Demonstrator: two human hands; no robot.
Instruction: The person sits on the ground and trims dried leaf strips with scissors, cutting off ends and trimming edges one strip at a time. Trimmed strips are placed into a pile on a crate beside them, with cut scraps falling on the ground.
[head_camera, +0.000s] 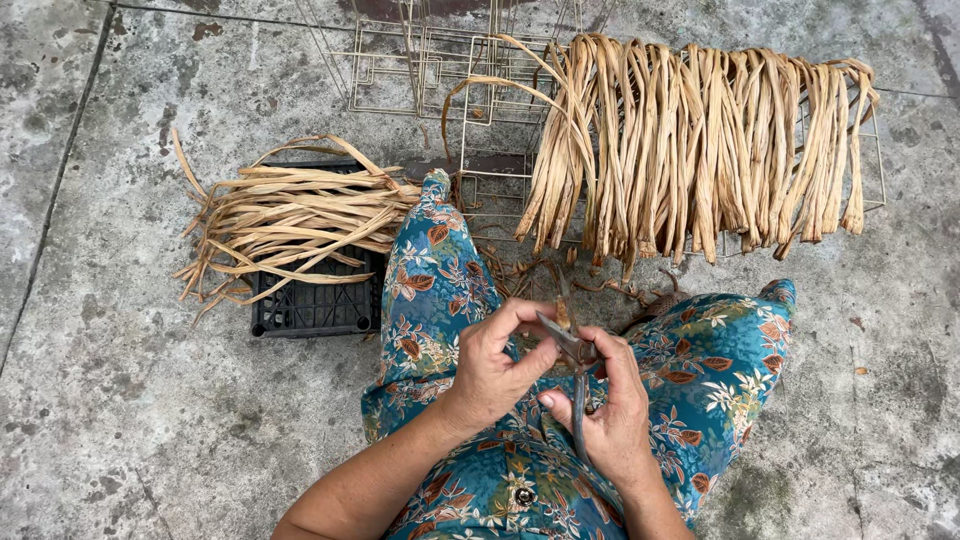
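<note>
Two heaps of dried fibre strips lie on the concrete floor (120, 400). At the left of the frame, a loose bundle (290, 220) rests across a black crate (315, 305), its ends spilling over the crate's edge onto the floor. At upper centre stands a wire rack (430, 60), and to its right a long row of strips (700, 150) hangs over a wire frame, their tips dangling near the floor. Small scraps (530, 270) lie on the floor between the rack and the person's knees.

At lower centre the person sits in blue flowered clothing (440, 280), knees apart. The left hand (490, 375) curls with thumb and forefinger pinching a short strip piece (563, 312) that stands upright just above the hands. The right hand (610, 410) is closed around the handles of a pair of scissors (572, 350), whose blades point up and left, touching the strip piece at the left fingertips. Both hands touch each other over the lap.
</note>
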